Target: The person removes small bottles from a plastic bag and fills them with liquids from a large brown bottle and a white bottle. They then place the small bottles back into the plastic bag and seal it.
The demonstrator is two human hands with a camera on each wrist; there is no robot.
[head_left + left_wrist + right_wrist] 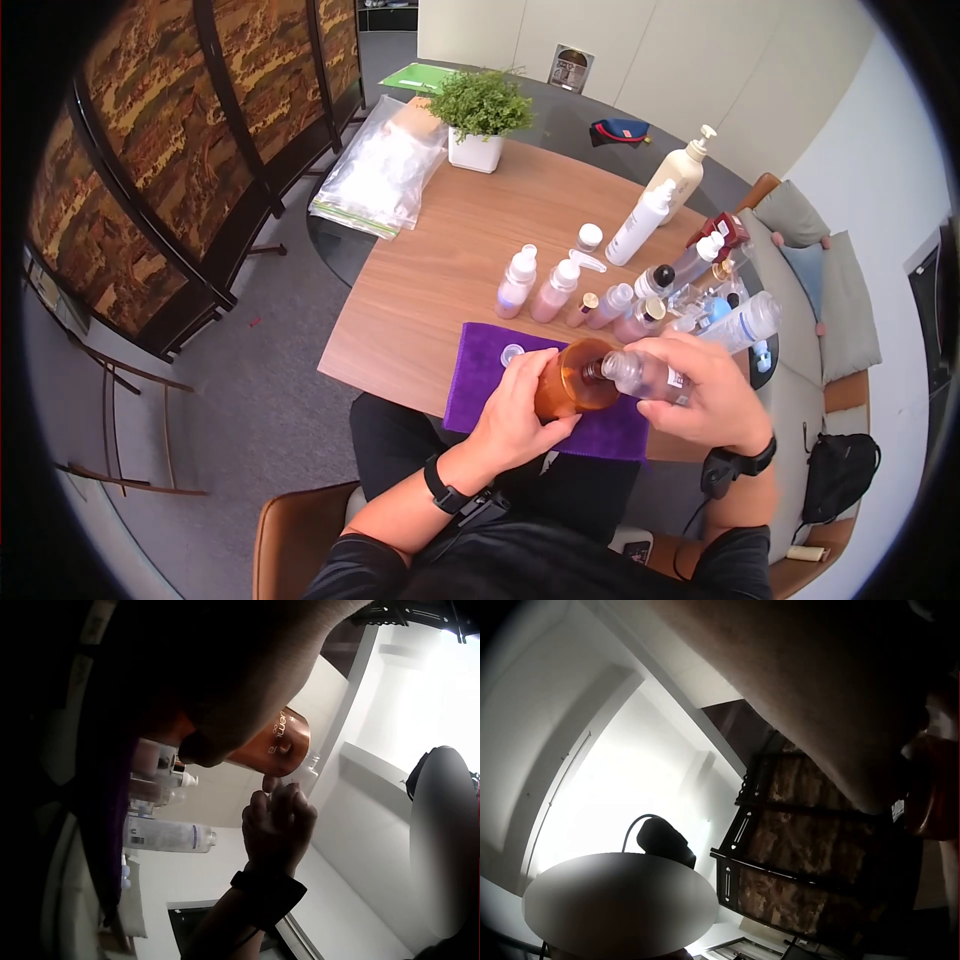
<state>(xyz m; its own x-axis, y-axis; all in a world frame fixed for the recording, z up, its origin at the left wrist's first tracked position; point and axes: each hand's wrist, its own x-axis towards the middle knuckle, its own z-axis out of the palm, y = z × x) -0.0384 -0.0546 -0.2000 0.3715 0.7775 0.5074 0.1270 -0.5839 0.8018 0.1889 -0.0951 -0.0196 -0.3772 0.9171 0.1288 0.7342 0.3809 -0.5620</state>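
Observation:
My left hand (508, 418) grips an amber cylindrical container (562, 392) over the purple cloth (472, 375). In the left wrist view pale lettering marks the amber container (291, 742). My right hand (712, 395) holds a small clear bottle (645, 376), tipped on its side. The bottle's neck points left, right at the amber container's open top. From the left wrist, the right hand (277, 829) appears with its fingers curled round the bottle, whose clear end (307, 771) shows beyond them. A small clear round cap (511, 355) lies on the cloth beside my left fingers.
Pink-tinted bottles (553, 292) and several other bottles stand beyond the cloth on the wooden table (400, 320). A tall white bottle (640, 222) and a cream pump bottle (680, 175) rise behind. Farther back are a potted plant (476, 110) and a clear plastic bag (375, 175).

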